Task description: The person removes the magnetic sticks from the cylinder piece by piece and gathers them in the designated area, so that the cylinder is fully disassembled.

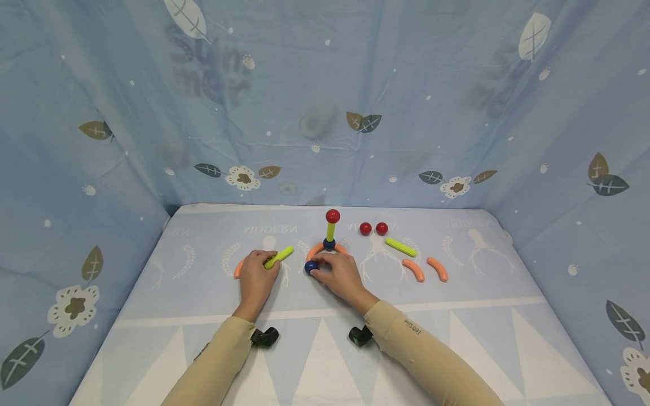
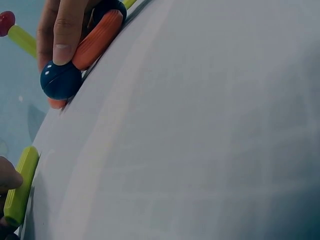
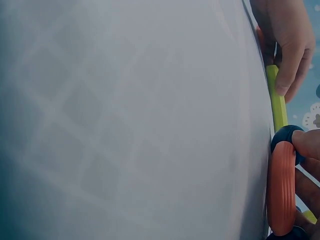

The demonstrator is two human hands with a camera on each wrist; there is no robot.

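Observation:
My left hand [image 1: 258, 277] pinches a lime green stick [image 1: 284, 254] that lies low over the table and points toward the middle. In my right hand [image 1: 341, 276] a blue ball [image 1: 310, 267] is held between thumb and fingers. That ball sits at the end of an orange curved stick [image 2: 100, 41]. Behind the right hand, a second blue ball [image 1: 329, 244] joins orange curved sticks [image 1: 315, 250] and carries an upright green stick [image 1: 330, 232] topped by a red ball [image 1: 332, 216]. The right hand hides part of this build. In the right wrist view the held green stick [image 3: 278, 102] reaches close to the blue ball [image 3: 286, 137].
Two red balls [image 1: 365, 228] lie right of the build, with a loose green stick [image 1: 400, 247] and two orange curved sticks [image 1: 413, 270] farther right. Another orange piece [image 1: 237, 269] shows beside the left hand. Blue patterned cloth [image 1: 325, 113] surrounds the table's back and sides.

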